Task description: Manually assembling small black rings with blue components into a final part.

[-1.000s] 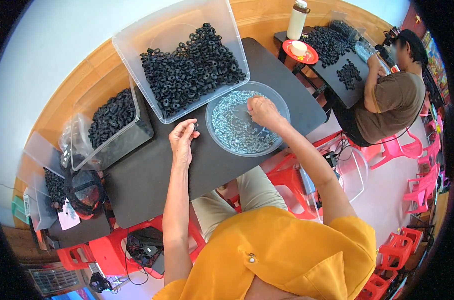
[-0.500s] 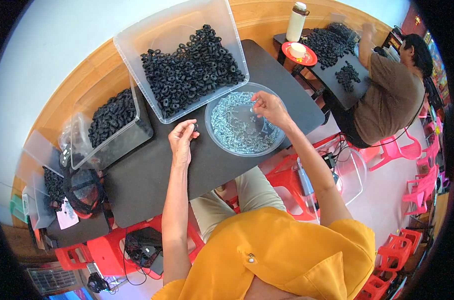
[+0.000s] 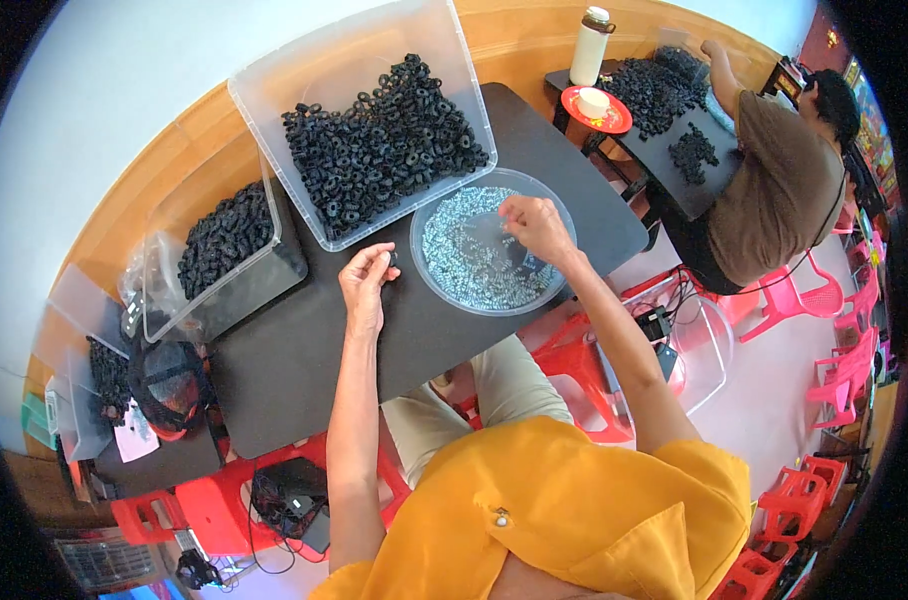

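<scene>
My left hand (image 3: 366,285) is closed over the dark table, thumb and fingers pinching a small black part (image 3: 392,259) that looks like the ring-shaped pieces in the bin. Its near side is mostly covered by my fingertips. Above the right half of a round clear tray (image 3: 420,275), my right hand (image 3: 540,230) has its fingers drawn together. Whatever they might hold is too small to make out. Many tiny silvery pieces (image 3: 464,268) are spread in the tray. Behind my left hand stands a large clear bin (image 3: 259,130) of black oval ring-shaped parts (image 3: 379,150).
A second clear bin (image 3: 249,295) holds more black parts at the table's left. At another table (image 3: 674,185) on the far right, a person (image 3: 779,195) sits by piles of black parts, with a bottle (image 3: 590,50) and red plate (image 3: 614,122) nearby. Red stools (image 3: 579,365) stand below.
My right hand has shifted slightly left and its fingers have curled in over the tray. My left hand stays nearly in place. The other person's arm has reached farther out.
</scene>
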A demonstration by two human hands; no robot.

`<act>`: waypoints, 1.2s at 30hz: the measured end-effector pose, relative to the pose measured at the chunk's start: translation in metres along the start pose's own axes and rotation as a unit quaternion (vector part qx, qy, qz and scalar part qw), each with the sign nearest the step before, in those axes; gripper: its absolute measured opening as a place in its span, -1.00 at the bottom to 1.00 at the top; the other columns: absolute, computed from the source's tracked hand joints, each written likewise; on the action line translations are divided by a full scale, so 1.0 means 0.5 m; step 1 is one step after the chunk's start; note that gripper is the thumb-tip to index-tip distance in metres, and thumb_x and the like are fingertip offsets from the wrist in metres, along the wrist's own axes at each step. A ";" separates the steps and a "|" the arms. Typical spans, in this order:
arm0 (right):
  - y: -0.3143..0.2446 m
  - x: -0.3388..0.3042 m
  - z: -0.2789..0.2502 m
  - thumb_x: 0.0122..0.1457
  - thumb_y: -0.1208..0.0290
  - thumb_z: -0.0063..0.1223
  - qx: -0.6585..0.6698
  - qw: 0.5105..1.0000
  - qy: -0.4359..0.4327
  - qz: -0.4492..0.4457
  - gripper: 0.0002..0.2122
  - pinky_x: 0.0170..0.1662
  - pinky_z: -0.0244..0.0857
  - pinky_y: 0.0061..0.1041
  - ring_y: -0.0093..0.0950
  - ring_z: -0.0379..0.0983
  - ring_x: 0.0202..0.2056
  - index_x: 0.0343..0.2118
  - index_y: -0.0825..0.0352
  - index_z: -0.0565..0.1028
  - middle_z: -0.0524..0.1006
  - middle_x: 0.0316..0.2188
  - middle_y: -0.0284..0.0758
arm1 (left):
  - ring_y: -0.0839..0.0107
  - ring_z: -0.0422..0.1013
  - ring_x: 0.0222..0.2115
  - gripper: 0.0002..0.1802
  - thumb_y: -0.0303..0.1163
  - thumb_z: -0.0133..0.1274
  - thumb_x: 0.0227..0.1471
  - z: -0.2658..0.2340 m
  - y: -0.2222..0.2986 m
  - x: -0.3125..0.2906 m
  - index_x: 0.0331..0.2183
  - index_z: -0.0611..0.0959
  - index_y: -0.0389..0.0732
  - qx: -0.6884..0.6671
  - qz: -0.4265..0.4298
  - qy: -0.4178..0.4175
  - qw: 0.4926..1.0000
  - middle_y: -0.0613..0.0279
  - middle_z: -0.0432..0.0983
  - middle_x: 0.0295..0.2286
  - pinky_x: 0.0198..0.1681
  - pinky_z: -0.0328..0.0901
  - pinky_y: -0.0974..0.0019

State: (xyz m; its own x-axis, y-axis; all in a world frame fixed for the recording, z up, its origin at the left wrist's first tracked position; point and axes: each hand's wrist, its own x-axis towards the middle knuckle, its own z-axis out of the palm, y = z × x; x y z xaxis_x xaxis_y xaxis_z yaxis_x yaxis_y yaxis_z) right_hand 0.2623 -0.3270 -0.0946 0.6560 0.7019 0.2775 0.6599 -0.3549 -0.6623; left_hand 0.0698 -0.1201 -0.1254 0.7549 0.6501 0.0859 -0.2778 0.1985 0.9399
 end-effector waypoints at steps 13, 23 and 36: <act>-0.025 -0.020 -0.022 -0.06 0.63 -0.01 0.350 0.935 -0.020 0.046 -0.85 -0.50 0.29 -0.68 -0.66 0.35 -0.58 -0.36 0.41 0.41 0.43 -0.59 -0.41 | 0.62 0.37 -0.57 -0.80 -0.46 0.03 -0.03 -0.004 0.009 0.000 -0.27 0.57 -0.25 0.021 -0.004 -0.028 0.999 0.36 0.46 -0.48 -0.44 0.31 0.56; -0.118 -0.034 0.031 0.02 0.56 -0.03 0.358 0.927 -0.108 0.034 -0.90 -0.45 0.27 -0.67 -0.70 0.32 -0.50 -0.39 0.40 0.48 0.43 -0.53 -0.45 | 0.51 0.43 -0.43 -0.73 -0.53 0.06 -0.08 0.029 0.039 -0.015 -0.23 0.54 -0.29 -0.079 -0.039 -0.126 0.988 0.34 0.45 -0.42 -0.29 0.36 0.46; -0.182 -0.026 0.091 -0.03 0.61 -0.03 0.307 0.948 -0.078 0.009 -0.91 -0.50 0.34 -0.64 -0.66 0.40 -0.56 -0.44 0.39 0.48 0.49 -0.58 -0.37 | 0.61 0.38 -0.42 -0.68 -0.55 0.08 -0.11 0.025 0.026 -0.016 -0.21 0.50 -0.29 0.046 0.059 -0.138 0.988 0.33 0.45 -0.40 -0.29 0.32 0.49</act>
State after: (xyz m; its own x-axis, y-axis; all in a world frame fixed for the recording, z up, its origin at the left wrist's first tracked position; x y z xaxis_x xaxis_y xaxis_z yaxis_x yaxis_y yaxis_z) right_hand 0.1771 -0.2756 -0.0695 0.5715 0.7991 0.1866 0.2788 0.0248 -0.9600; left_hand 0.0675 -0.1319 -0.1097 0.8571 0.4376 0.2718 -0.3286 0.0581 0.9427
